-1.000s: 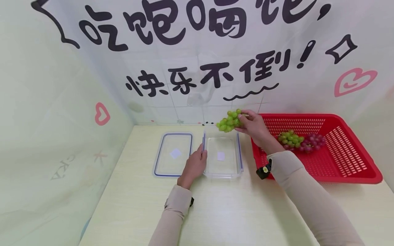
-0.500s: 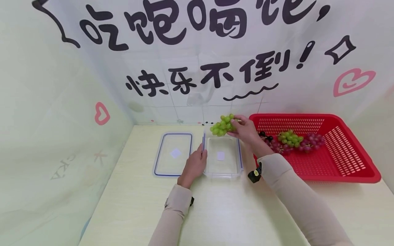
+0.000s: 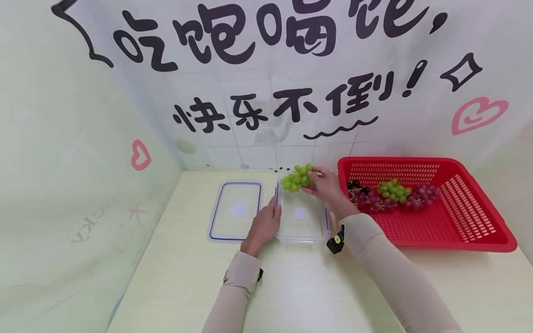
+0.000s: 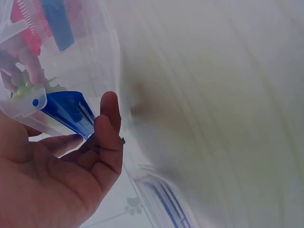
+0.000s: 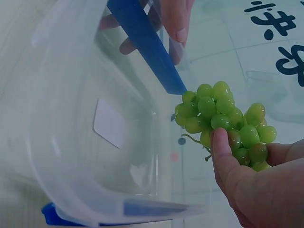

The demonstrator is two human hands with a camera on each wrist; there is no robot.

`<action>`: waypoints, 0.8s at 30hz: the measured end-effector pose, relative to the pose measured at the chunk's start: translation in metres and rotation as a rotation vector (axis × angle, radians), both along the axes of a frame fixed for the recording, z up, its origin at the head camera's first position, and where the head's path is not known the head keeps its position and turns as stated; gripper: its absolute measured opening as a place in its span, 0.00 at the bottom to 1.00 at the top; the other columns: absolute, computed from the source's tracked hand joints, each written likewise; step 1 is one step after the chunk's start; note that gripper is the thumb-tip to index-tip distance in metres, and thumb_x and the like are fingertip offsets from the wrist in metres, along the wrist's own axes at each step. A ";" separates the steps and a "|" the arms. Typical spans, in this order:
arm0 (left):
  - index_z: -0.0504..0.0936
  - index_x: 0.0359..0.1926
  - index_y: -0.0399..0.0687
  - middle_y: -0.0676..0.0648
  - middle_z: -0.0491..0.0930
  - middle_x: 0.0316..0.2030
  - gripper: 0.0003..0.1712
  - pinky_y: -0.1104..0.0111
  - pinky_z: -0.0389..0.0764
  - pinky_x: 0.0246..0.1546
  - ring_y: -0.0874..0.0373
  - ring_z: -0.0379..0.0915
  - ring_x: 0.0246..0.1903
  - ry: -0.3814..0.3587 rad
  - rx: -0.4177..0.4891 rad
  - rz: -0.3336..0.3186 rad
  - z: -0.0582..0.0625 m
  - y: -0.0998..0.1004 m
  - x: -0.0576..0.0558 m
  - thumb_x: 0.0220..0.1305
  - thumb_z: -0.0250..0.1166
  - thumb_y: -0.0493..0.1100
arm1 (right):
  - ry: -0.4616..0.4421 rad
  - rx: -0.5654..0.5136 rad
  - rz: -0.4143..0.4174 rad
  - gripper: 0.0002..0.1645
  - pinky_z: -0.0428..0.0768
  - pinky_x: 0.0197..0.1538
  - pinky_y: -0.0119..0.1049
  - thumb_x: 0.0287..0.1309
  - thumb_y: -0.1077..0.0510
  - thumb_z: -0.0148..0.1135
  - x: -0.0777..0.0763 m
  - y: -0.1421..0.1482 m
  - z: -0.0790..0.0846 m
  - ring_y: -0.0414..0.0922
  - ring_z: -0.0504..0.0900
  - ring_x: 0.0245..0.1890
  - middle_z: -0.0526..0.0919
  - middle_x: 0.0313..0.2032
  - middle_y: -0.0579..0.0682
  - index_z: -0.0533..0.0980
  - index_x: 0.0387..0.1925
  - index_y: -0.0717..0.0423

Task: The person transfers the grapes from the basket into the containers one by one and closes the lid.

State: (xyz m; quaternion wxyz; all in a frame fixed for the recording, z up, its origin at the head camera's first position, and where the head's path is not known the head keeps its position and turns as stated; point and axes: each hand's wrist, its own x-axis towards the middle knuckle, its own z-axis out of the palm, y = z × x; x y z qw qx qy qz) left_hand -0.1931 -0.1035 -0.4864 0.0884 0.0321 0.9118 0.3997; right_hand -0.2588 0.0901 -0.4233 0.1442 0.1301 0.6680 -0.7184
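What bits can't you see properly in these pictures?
Right wrist view: part of the right hand, hidden behind the green grapes.
Left wrist view: those grapes, blurred through the wall of the clear box.
Left wrist view: part of the lid, cut off by the bottom edge.
Head view: the black grapes, too small to count.
Head view: some black writing, cut off by the top edge.
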 end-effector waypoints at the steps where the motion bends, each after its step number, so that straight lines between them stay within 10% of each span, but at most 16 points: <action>1: 0.51 0.78 0.44 0.45 0.69 0.25 0.33 0.62 0.65 0.23 0.55 0.59 0.18 -0.002 0.003 -0.001 0.000 0.000 0.000 0.80 0.40 0.53 | -0.005 0.002 -0.002 0.26 0.82 0.51 0.38 0.76 0.56 0.47 0.000 0.000 -0.002 0.53 0.78 0.58 0.67 0.67 0.60 0.63 0.72 0.50; 24: 0.50 0.78 0.44 0.46 0.70 0.25 0.32 0.58 0.72 0.35 0.53 0.61 0.20 0.021 0.011 -0.023 -0.003 0.000 0.000 0.81 0.40 0.51 | -0.113 0.025 0.189 0.36 0.65 0.69 0.53 0.76 0.59 0.46 -0.005 -0.006 -0.015 0.58 0.59 0.72 0.53 0.73 0.64 0.46 0.77 0.60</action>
